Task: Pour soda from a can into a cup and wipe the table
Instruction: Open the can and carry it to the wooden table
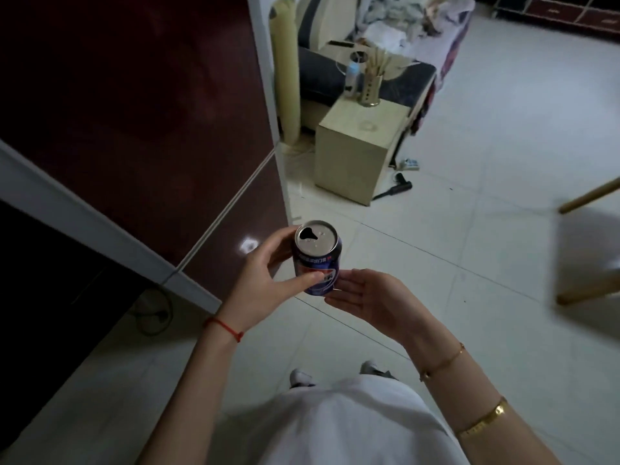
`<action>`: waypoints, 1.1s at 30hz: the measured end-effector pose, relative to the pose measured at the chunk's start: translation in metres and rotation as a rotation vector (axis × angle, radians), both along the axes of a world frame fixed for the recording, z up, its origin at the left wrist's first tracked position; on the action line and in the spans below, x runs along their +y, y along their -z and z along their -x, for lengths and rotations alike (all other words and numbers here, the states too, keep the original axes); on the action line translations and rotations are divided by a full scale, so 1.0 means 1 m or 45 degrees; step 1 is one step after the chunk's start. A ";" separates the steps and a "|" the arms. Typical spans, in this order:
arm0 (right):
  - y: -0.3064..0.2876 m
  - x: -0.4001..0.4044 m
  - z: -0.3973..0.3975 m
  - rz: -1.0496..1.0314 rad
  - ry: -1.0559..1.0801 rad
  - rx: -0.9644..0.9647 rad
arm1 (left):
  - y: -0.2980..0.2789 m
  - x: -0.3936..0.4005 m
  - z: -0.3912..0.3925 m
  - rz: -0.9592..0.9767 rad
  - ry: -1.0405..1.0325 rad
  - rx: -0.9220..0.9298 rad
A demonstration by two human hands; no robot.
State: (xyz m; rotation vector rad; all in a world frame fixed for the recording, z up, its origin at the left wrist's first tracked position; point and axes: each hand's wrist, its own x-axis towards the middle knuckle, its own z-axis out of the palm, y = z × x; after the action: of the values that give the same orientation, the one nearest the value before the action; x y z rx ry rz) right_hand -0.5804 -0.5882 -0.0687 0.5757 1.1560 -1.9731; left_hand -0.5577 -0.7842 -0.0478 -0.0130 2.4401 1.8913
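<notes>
A blue soda can (318, 260) with its top opened stands upright in the air in front of me, above the tiled floor. My left hand (268, 280) grips its side, thumb across the label and fingers behind it. My right hand (369, 297) lies palm up with straight fingers right beside the can's bottom edge; whether it touches the can I cannot tell. No cup or cloth shows.
A dark red refrigerator (134, 112) stands at left. A small beige cabinet (359, 152) with a metal holder on top stands ahead, a cluttered sofa (369, 45) behind it. Blurred wooden furniture (590, 250) is at the right edge. Light floor tiles spread around my feet.
</notes>
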 end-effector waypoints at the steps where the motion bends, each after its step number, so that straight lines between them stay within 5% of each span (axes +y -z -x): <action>1: 0.001 0.012 -0.004 -0.003 0.047 -0.002 | 0.000 0.011 0.003 0.016 0.042 0.003; 33: 0.021 0.518 -0.204 -0.037 1.234 -0.069 | 0.012 0.574 -0.041 0.085 1.165 0.095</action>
State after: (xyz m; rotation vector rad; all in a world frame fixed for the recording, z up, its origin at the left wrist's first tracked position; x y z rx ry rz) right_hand -0.3768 -0.0698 -0.0902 1.3820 0.9404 -2.6926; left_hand -0.5162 -0.2103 -0.0598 0.9886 1.9723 1.3814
